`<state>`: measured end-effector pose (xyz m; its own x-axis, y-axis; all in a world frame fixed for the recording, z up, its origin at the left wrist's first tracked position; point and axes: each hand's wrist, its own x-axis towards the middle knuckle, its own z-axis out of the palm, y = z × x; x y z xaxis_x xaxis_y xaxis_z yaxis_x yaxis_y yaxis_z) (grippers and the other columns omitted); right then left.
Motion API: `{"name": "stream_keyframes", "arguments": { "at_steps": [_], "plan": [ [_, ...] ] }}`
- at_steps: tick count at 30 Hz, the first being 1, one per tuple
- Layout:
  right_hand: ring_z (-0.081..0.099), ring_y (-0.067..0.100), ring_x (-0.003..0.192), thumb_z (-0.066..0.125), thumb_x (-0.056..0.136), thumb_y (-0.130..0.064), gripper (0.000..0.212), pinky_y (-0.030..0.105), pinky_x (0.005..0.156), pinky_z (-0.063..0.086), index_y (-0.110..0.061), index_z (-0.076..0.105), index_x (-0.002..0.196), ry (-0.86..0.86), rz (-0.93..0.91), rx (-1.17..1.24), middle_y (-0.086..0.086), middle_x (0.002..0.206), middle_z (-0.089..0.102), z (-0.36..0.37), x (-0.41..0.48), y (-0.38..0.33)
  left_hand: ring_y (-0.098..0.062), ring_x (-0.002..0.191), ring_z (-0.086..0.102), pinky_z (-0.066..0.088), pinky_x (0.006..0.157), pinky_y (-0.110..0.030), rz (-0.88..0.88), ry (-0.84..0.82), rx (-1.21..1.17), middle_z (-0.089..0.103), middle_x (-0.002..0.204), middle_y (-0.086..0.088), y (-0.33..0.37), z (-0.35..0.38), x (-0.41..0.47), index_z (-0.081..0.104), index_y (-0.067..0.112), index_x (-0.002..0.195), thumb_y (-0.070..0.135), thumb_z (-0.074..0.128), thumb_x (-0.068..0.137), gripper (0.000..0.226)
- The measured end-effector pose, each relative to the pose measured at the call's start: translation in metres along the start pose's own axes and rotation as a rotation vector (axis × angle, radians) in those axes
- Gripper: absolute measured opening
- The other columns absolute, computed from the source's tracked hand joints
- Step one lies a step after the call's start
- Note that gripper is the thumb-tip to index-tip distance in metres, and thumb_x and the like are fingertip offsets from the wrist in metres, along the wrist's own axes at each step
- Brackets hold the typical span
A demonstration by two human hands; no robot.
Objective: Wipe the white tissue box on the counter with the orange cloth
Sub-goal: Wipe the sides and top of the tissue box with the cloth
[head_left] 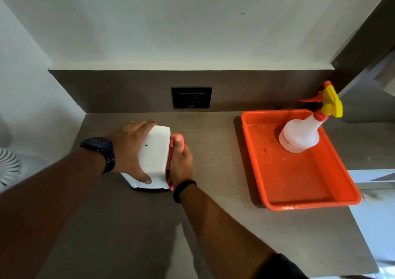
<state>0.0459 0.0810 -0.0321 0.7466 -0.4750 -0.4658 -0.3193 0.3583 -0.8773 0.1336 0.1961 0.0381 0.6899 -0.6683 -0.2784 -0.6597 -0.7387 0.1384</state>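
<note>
Mid-frame, the left hand [130,150] grips the box [155,157] while the right hand [180,163] presses the cloth [170,161] against its side. Wiping is underway; next, probably, another face.

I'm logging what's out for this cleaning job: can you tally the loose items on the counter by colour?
White: 2, tissue box, spray bottle
Orange: 2, cloth, tray
Total: 4
</note>
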Motion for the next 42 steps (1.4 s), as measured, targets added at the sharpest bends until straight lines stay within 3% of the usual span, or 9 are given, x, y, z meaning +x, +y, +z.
{"name": "stream_keyframes", "arguments": {
  "at_steps": [4, 8, 11, 14, 20, 25, 32, 35, 42],
  "plan": [
    [0.067, 0.025, 0.118, 0.041, 0.099, -0.059, 0.051, 0.052, 0.104, 0.055, -0.02, 0.066, 0.122, 0.059, -0.003, 0.039, 0.005, 0.125, 0.071, 0.003, -0.023, 0.016, -0.023, 0.118, 0.046, 0.046, 0.096, -0.043, -0.001, 0.016, 0.014, 0.046, 0.136, 0.001, 0.001, -0.001, -0.001, 0.021, 0.028, 0.137, 0.078, 0.073, 0.02, 0.138],
    [0.066, 0.025, 0.116, 0.043, 0.095, -0.059, 0.034, 0.052, 0.104, 0.054, -0.038, 0.068, 0.104, 0.072, -0.079, 0.07, 0.003, 0.121, 0.071, 0.009, -0.017, 0.001, -0.023, 0.118, 0.046, 0.045, 0.097, -0.043, -0.01, -0.002, 0.013, 0.045, 0.137, 0.003, 0.004, -0.004, -0.002, 0.021, 0.028, 0.138, 0.075, 0.075, 0.021, 0.137],
    [0.066, 0.03, 0.117, 0.042, 0.089, -0.061, 0.051, 0.054, 0.105, 0.051, -0.023, 0.07, 0.108, 0.07, -0.122, 0.014, 0.009, 0.119, 0.073, 0.01, 0.0, -0.012, -0.024, 0.125, 0.042, 0.04, 0.103, -0.041, -0.01, -0.029, 0.0, 0.041, 0.142, 0.0, 0.004, -0.005, -0.002, 0.019, 0.026, 0.141, 0.072, 0.078, 0.023, 0.14],
    [0.066, 0.033, 0.119, 0.044, 0.098, -0.052, 0.05, 0.054, 0.107, 0.051, -0.013, 0.069, 0.117, 0.068, -0.081, -0.012, 0.015, 0.121, 0.073, 0.007, 0.011, -0.013, -0.024, 0.129, 0.038, 0.036, 0.107, -0.04, -0.022, -0.039, 0.003, 0.037, 0.147, 0.0, 0.004, -0.005, -0.002, 0.017, 0.024, 0.143, 0.075, 0.074, 0.022, 0.143],
    [0.069, 0.026, 0.111, 0.042, 0.099, -0.056, 0.048, 0.052, 0.102, 0.056, -0.018, 0.069, 0.113, 0.072, 0.029, 0.026, 0.007, 0.117, 0.074, 0.0, -0.017, 0.015, -0.024, 0.123, 0.044, 0.042, 0.102, -0.045, -0.025, -0.015, 0.006, 0.042, 0.142, 0.002, 0.004, -0.003, -0.002, 0.019, 0.027, 0.14, 0.078, 0.07, 0.019, 0.141],
    [0.069, 0.025, 0.109, 0.043, 0.087, -0.067, 0.064, 0.05, 0.099, 0.058, -0.018, 0.066, 0.119, 0.097, -0.107, 0.041, 0.004, 0.119, 0.071, 0.008, -0.018, 0.004, -0.023, 0.122, 0.044, 0.043, 0.101, -0.044, -0.02, -0.006, -0.008, 0.043, 0.14, 0.003, 0.003, -0.002, -0.003, 0.021, 0.026, 0.139, 0.078, 0.071, 0.019, 0.14],
    [0.066, 0.033, 0.12, 0.044, 0.101, -0.051, 0.05, 0.05, 0.109, 0.05, -0.014, 0.07, 0.122, 0.058, -0.027, -0.078, 0.014, 0.124, 0.074, 0.002, 0.014, -0.011, -0.024, 0.13, 0.037, 0.037, 0.107, -0.041, -0.032, -0.034, -0.011, 0.035, 0.148, 0.0, 0.004, -0.002, -0.003, 0.015, 0.024, 0.143, 0.078, 0.07, 0.02, 0.145],
    [0.07, 0.026, 0.108, 0.043, 0.1, -0.052, 0.048, 0.044, 0.095, 0.058, -0.015, 0.071, 0.113, 0.08, 0.011, -0.04, 0.01, 0.113, 0.075, -0.001, -0.005, 0.006, -0.024, 0.129, 0.038, 0.038, 0.106, -0.042, -0.029, -0.024, -0.019, 0.036, 0.147, 0.0, 0.003, -0.002, -0.004, 0.016, 0.025, 0.142, 0.078, 0.069, 0.019, 0.144],
    [0.069, 0.02, 0.101, 0.046, 0.093, -0.058, 0.048, 0.045, 0.091, 0.058, -0.016, 0.068, 0.1, 0.131, -0.171, -0.005, 0.003, 0.106, 0.073, 0.008, -0.015, 0.0, -0.023, 0.126, 0.041, 0.04, 0.104, -0.045, -0.026, -0.004, -0.048, 0.039, 0.143, 0.001, 0.002, 0.001, -0.003, 0.018, 0.027, 0.14, 0.077, 0.072, 0.019, 0.141]
  ]
}}
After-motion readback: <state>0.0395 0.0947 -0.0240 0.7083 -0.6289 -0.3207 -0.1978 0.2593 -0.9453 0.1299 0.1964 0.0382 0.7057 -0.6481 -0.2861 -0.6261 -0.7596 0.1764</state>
